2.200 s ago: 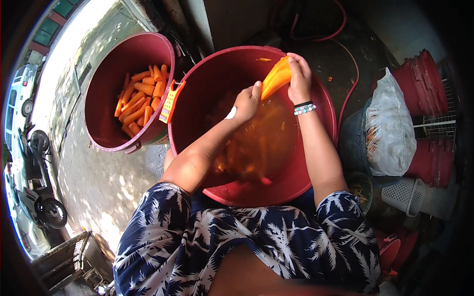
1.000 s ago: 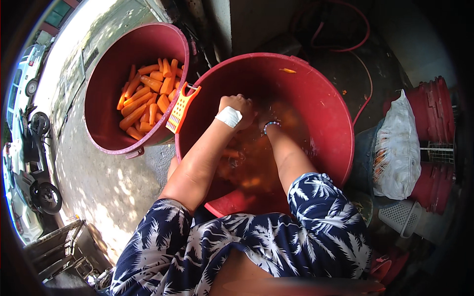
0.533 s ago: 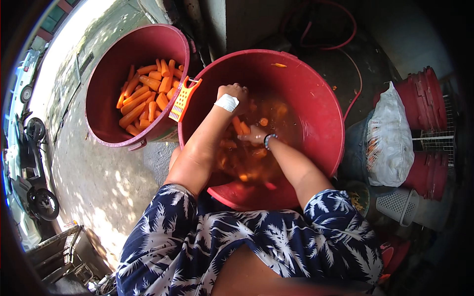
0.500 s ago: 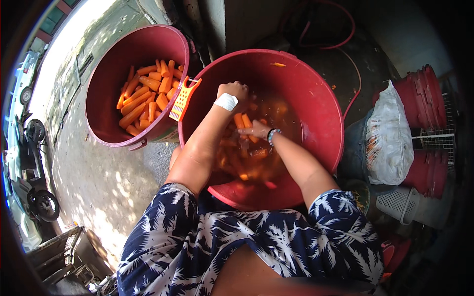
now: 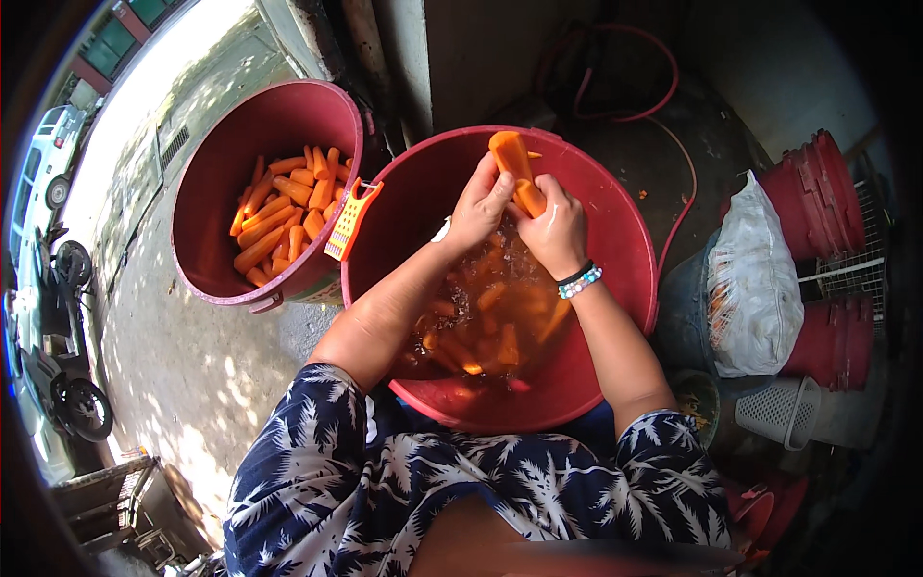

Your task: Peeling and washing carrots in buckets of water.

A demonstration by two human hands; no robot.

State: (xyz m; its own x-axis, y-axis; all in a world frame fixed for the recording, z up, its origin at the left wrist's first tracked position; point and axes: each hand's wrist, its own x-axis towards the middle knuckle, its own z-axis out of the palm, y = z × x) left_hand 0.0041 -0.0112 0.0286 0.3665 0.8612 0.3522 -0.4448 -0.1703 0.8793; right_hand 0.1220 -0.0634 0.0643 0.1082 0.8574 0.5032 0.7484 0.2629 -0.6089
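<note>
Above the large red tub [image 5: 623, 207] my two hands are together around two peeled orange carrots. My left hand [image 5: 479, 207], with a white patch at its wrist, is closed at the side of the upper carrot [image 5: 510, 154]; its fingers are partly hidden. My right hand [image 5: 558, 229], wearing a beaded bracelet [image 5: 580, 281], wraps round the lower carrot [image 5: 528, 197]. Below them, several carrots [image 5: 508, 344] lie in the tub's murky brown water. An orange grater [image 5: 353, 221] hangs at the tub's left rim.
A second red tub [image 5: 207, 207] with several peeled carrots [image 5: 279, 216] stands at the left. To the right are a white sack [image 5: 760, 288], stacked red buckets [image 5: 832, 197] and a white plastic basket [image 5: 781, 412]. A pink hose [image 5: 663, 72] curls behind.
Both hands have risen from the water and come together near the tub's far side, lifting the carrots out. The view has shifted slightly.
</note>
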